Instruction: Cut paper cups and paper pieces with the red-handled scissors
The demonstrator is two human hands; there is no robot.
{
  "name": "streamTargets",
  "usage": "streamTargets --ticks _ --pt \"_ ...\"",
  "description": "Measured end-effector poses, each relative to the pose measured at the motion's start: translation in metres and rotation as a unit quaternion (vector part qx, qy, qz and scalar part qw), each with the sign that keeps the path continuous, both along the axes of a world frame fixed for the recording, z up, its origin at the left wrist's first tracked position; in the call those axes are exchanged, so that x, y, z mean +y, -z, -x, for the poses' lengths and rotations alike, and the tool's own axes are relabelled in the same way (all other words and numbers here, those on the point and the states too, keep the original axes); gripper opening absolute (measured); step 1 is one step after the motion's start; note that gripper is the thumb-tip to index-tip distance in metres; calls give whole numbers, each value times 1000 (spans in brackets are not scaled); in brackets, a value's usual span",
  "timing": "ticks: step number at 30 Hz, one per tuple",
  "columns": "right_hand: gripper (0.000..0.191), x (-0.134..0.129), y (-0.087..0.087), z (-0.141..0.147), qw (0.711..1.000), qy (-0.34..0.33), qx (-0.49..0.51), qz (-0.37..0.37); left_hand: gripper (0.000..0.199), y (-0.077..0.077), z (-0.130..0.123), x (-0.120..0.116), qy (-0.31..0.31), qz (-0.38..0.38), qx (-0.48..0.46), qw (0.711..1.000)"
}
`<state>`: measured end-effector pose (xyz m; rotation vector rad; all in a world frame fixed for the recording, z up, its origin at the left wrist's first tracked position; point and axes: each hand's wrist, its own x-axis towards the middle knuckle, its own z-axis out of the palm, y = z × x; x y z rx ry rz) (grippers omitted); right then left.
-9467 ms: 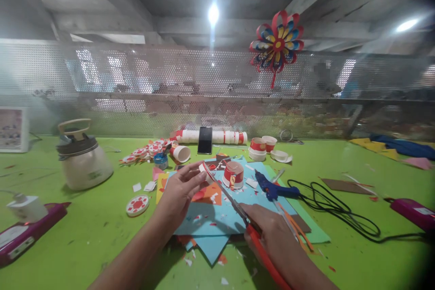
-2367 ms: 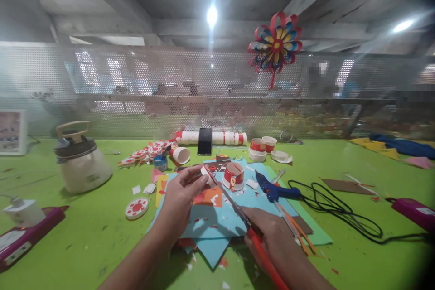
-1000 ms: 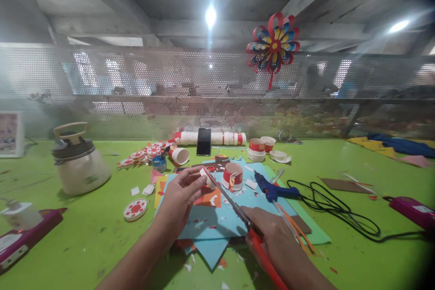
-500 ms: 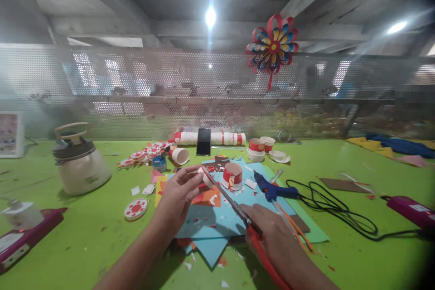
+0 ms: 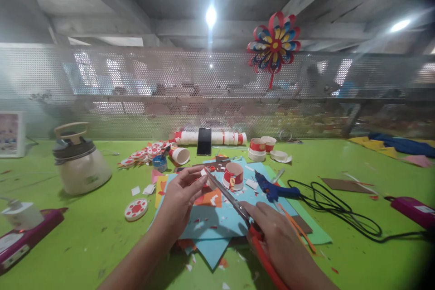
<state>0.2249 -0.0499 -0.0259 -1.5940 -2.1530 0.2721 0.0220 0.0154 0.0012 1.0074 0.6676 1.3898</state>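
Observation:
My left hand (image 5: 183, 195) pinches a small white and red paper piece (image 5: 208, 180) above the blue paper sheets (image 5: 217, 224). My right hand (image 5: 272, 231) is wrapped round the red handles of a pair of scissors (image 5: 234, 201). The scissor blades point up and left, and their tips are at the paper piece. Just beyond the blades stands a cut red and white paper cup (image 5: 233, 176). A white disc with red spots (image 5: 136, 209) lies left of my left hand.
A blue glue gun (image 5: 273, 189) with a black cord lies at the right. Behind are a phone (image 5: 204, 142), a row of stacked cups (image 5: 224, 138) and cut cups (image 5: 257, 149). A large flask (image 5: 81, 167) and a power strip (image 5: 30, 235) stand left.
The paper piece in my left hand has turned, and its red face shows less. The scissor blades have shifted slightly up and left, across its top edge.

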Motion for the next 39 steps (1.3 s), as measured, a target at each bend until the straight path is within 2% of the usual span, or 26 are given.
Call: streamTargets --ticks 10,22,39 --pt "43 1 -4 1 1000 8 -6 19 24 0 0 -1 -15 3 1 1000" --pt "45 1 -5 2 999 18 -21 26 30 -4 -6 -3 -81 1 -6 997" --pt "41 2 -2 -1 1000 1 8 28 30 -1 -8 -3 -78 -20 1 997"
